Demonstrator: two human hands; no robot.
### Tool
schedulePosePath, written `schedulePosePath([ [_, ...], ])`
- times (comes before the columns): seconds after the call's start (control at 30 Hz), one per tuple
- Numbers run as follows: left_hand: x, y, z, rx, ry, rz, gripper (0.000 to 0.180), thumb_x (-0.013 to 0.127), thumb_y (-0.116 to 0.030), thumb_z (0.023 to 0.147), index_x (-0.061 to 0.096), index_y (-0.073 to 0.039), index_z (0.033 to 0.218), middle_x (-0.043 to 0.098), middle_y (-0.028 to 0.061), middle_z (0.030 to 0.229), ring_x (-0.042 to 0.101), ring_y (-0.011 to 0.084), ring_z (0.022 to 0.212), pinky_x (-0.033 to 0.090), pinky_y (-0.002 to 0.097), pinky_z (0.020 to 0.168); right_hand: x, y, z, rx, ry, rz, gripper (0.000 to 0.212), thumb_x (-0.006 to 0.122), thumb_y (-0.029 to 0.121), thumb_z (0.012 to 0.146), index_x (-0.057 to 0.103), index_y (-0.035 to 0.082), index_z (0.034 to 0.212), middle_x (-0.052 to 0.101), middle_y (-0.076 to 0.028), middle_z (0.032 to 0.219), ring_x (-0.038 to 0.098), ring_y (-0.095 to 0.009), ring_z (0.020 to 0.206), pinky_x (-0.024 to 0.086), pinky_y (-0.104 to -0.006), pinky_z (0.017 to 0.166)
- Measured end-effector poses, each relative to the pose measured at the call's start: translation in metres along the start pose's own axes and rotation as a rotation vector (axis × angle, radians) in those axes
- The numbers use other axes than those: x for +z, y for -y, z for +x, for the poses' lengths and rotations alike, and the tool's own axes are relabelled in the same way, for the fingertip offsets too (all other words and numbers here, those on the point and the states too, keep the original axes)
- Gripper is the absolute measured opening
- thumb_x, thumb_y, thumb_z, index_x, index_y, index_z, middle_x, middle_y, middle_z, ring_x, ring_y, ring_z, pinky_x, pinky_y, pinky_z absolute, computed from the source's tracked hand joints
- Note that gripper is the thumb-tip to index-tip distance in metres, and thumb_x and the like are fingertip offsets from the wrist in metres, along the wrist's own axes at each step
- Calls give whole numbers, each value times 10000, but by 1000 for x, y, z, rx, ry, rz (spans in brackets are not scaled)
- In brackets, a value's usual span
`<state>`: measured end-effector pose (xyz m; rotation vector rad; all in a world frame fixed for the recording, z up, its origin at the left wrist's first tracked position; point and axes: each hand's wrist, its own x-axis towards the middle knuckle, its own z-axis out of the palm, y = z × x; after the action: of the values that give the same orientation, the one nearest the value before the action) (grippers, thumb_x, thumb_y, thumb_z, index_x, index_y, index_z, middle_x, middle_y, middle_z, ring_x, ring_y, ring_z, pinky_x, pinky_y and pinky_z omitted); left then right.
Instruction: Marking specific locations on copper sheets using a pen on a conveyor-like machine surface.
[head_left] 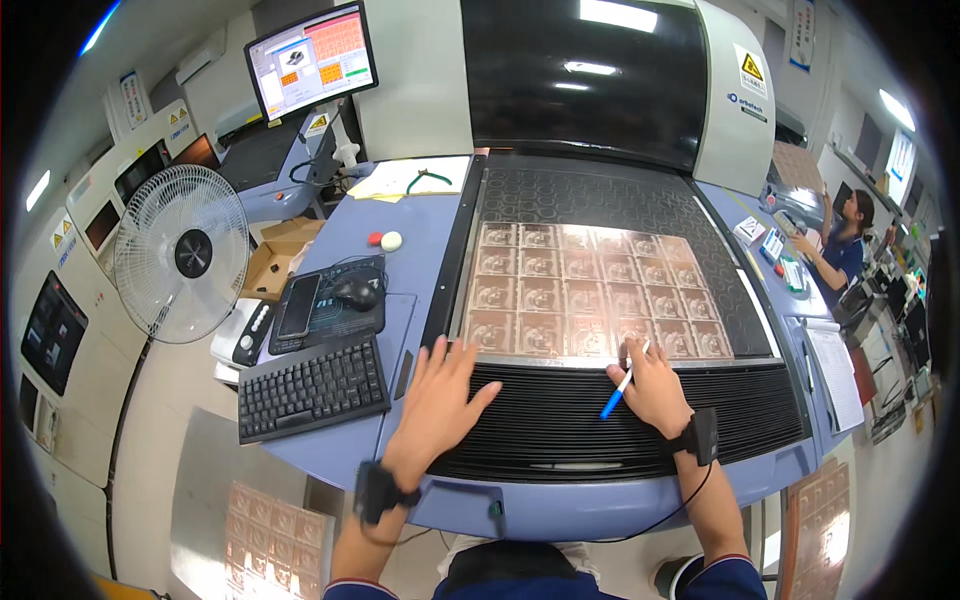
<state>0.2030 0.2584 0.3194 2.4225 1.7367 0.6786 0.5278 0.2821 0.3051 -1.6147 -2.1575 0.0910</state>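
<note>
A copper-coloured circuit panel [588, 290], patterned with rows of square blocks, lies flat on the dark machine bed [690, 225]. My left hand [438, 398] has its fingers spread beside the panel's near left corner and holds nothing. Whether its fingertips touch the bed's edge, I cannot tell. At the panel's near edge, my right hand [655, 390] holds a white marker pen with a blue end [613, 401], which slants down to the left. Its fingertips reach onto or just over the panel. Black ribbed bellows [560, 415] stretch beneath both hands.
Left of the bed are a keyboard [315, 390], a mouse [355, 291], a phone [298, 306] and a fan [190, 250]. More copper panels [270, 535] stand low at the left. A notebook [833, 375] lies at the right, where another person [840, 250] works farther back.
</note>
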Motion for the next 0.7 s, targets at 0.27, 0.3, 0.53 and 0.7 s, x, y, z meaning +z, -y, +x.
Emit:
schedulePosePath([
  [0.27, -45, 74, -117, -659, -353, 426, 519, 638, -281, 937, 530, 43, 1329, 615, 243, 1259, 477, 449, 1289, 266, 538, 1160, -7, 0, 7, 27, 42, 37, 454, 595, 421, 960, 558, -30, 994, 660, -265, 930, 595, -502, 966, 453, -543, 935],
  [0.3, -48, 82, -121, -654, -350, 433, 519, 638, -281, 937, 530, 43, 1329, 615, 243, 1259, 477, 449, 1289, 266, 538, 1160, -3, -3, 6, 33, 41, 44, 454, 595, 421, 960, 558, -30, 994, 660, -265, 930, 595, -502, 966, 453, -543, 935],
  [0.53, -47, 40, -83, -352, -494, 43, 347, 671, -204, 899, 656, -6, 1183, 695, 193, 1056, 588, 377, 1156, 403, 471, 1062, -8, 2, 5, 8, 16, 28, 417, 601, 361, 969, 555, -42, 1066, 683, -245, 907, 618, -466, 1000, 443, -553, 962],
  [0.7, -13, -43, -11, 95, -275, -381, 291, 706, -189, 885, 697, -17, 1120, 704, 188, 1104, 677, 347, 1021, 530, 401, 902, -30, 58, 20, 17, 195, 271, 418, 649, 260, 951, 562, -41, 1229, 694, -230, 922, 679, -410, 892, 525, -486, 864],
])
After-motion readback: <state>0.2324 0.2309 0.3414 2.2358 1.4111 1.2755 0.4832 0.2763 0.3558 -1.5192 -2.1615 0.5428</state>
